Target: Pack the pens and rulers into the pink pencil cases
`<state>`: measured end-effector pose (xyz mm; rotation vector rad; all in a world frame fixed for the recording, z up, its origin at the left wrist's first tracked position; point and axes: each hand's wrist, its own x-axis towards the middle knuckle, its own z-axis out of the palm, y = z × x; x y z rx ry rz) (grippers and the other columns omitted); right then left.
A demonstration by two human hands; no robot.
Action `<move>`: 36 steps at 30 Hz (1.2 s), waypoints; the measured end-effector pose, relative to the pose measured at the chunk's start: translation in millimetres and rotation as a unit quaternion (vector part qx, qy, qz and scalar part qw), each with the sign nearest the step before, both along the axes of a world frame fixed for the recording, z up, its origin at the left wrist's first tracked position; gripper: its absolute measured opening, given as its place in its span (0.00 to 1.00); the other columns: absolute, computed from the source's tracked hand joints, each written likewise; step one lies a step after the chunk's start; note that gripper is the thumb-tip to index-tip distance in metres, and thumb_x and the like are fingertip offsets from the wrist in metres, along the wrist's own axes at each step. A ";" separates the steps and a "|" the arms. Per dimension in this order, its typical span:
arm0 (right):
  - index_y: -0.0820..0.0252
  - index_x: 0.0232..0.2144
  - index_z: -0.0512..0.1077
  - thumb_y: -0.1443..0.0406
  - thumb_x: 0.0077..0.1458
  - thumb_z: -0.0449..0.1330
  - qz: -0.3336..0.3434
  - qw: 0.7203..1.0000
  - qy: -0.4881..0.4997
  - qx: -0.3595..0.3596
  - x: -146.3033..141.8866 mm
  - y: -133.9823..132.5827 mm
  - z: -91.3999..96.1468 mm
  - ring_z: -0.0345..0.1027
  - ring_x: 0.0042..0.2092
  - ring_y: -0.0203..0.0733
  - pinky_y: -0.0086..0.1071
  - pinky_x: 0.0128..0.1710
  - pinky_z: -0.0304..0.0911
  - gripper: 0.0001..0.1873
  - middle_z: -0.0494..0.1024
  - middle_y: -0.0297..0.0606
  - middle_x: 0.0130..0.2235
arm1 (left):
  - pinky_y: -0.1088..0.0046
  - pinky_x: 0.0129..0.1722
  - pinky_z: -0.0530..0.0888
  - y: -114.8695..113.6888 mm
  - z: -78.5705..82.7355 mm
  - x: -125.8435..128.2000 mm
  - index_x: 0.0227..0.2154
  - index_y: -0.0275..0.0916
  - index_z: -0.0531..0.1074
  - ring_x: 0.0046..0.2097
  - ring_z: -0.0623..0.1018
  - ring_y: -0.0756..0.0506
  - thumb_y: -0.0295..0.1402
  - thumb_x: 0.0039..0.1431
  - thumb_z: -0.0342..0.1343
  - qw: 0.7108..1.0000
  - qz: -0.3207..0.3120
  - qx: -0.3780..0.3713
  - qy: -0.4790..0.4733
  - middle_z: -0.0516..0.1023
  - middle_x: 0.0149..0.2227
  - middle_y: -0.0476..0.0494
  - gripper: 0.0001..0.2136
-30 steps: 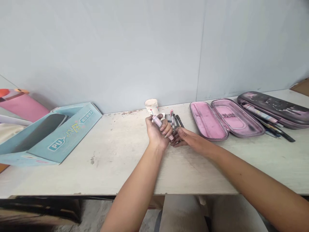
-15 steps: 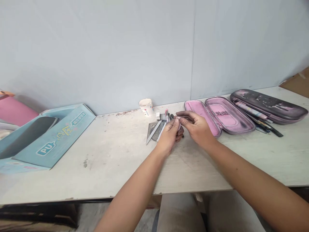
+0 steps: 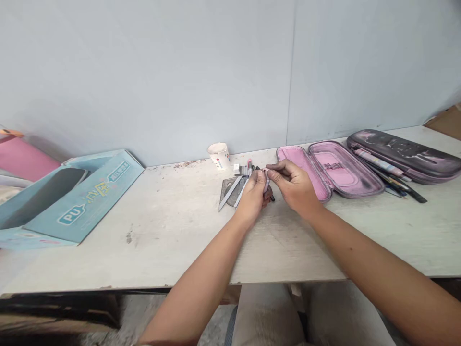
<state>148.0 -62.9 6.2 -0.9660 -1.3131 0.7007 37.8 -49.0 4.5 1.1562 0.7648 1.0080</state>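
Pen point(image 3: 267, 183), left hand point(image 3: 253, 193), right hand point(image 3: 293, 185), desk edge point(image 3: 90, 289)

A pale pink pen point(image 3: 267, 183) stands a little tilted, and the fingers of the left hand point(image 3: 252, 194) hold it, so most of it is hidden. The right hand point(image 3: 294, 186) comes from the right side, and its fingertips point(image 3: 269, 168) are at the pen's upper end. All this is above the desk point(image 3: 151, 245), near the middle of its back edge.
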 end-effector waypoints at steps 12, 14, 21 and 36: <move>0.54 0.35 0.68 0.56 0.58 0.49 0.011 0.993 -0.102 0.057 -8.0 -6.7 -2.9 0.59 0.53 0.43 0.41 0.55 0.53 0.12 0.70 0.39 0.44 | 0.83 0.13 0.48 -2.7 10.1 0.4 0.37 0.41 0.63 0.13 0.53 0.58 0.50 0.50 0.54 0.997 0.053 -0.020 -0.043 0.53 0.15 0.61 0.19; 0.53 0.44 0.66 0.54 0.59 0.47 0.065 0.994 -0.074 0.048 -8.9 -9.6 0.4 0.59 0.53 0.42 0.40 0.55 0.54 0.16 0.70 0.38 0.47 | 0.83 0.12 0.47 -1.1 15.3 1.6 0.33 0.40 0.62 0.12 0.52 0.58 0.48 0.52 0.53 0.995 0.065 -0.028 -0.069 0.53 0.14 0.61 0.16; 0.53 0.48 0.61 0.48 0.56 0.47 0.176 0.977 0.055 -0.107 -15.1 -6.5 -10.3 0.65 0.48 0.39 0.37 0.47 0.65 0.23 0.67 0.38 0.51 | 0.82 0.11 0.45 19.2 24.3 -23.3 0.26 0.40 0.61 0.11 0.49 0.56 0.41 0.55 0.44 0.960 0.098 -0.081 -0.248 0.49 0.12 0.59 0.10; 0.59 0.42 0.67 0.44 0.53 0.48 0.271 0.928 0.106 -0.232 -20.5 -7.1 -13.2 0.67 0.40 0.38 0.40 0.45 0.68 0.28 0.73 0.40 0.41 | 0.79 0.11 0.46 24.9 21.1 -36.2 0.21 0.38 0.62 0.12 0.51 0.55 0.40 0.55 0.42 0.930 0.095 -0.145 -0.325 0.50 0.12 0.57 0.14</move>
